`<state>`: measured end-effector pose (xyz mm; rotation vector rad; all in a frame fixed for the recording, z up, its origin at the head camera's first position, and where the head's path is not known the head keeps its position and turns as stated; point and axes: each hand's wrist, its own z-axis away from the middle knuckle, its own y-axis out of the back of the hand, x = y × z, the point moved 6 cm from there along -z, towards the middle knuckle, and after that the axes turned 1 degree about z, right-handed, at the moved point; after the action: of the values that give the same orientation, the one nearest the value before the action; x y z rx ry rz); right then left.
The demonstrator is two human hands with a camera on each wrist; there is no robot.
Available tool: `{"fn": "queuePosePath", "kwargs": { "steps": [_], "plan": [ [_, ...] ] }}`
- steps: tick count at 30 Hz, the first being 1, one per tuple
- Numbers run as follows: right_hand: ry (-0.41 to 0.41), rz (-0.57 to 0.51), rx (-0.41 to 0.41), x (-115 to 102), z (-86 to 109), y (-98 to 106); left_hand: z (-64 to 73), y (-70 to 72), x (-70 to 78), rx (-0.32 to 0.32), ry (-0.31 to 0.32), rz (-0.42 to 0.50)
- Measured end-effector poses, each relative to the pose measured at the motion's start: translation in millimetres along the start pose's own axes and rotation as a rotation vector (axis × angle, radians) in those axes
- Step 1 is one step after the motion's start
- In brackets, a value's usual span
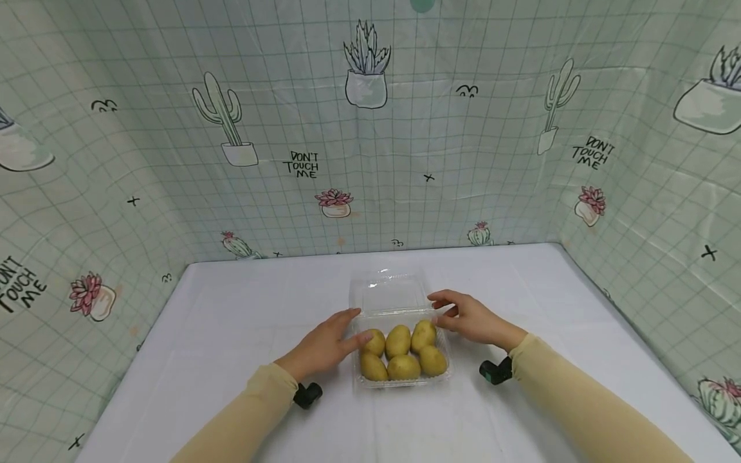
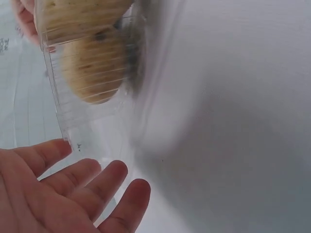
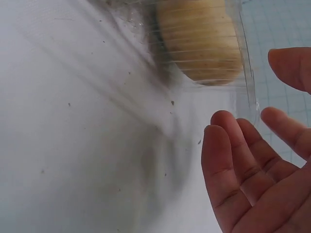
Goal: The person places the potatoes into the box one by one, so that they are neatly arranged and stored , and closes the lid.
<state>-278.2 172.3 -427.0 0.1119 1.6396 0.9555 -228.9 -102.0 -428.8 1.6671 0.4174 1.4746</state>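
Note:
A clear plastic clamshell box point(image 1: 402, 384) stands on the table with its lid point(image 1: 389, 290) folded back, away from me. Several potatoes point(image 1: 403, 368) lie inside in two rows. At the box's left side is my left hand point(image 1: 321, 344), fingers extended, the thumb over the rim by the back left potato point(image 1: 374, 343). Beside the back right corner my right hand point(image 1: 470, 316) has its fingers loosely bent, nothing between them. Both wrist views show a potato point(image 2: 95, 68) point(image 3: 201, 41) through the ribbed wall, with relaxed fingers near the box's edge.
A white cloth point(image 1: 243, 308) covers the table. Behind and at both sides hangs a grid-patterned curtain point(image 1: 405, 141) printed with cacti. Dark wrist-worn devices point(image 1: 308, 395) sit under both wrists.

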Motion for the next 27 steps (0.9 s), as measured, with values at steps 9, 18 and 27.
{"fn": "queuePosePath", "kwargs": {
  "steps": [9,18,27],
  "plan": [
    [0.017,-0.042,0.02,-4,-11.4,14,-8.7,10.8,0.2,0.044,0.023,0.132],
    [0.071,0.014,0.064,-25,-11.2,34,-11.6,32.6,14.2,0.08,0.02,0.169],
    [0.106,0.033,0.089,-43,0.5,46,-8.1,55.5,33.1,0.122,-0.046,0.181]
  ]
}}
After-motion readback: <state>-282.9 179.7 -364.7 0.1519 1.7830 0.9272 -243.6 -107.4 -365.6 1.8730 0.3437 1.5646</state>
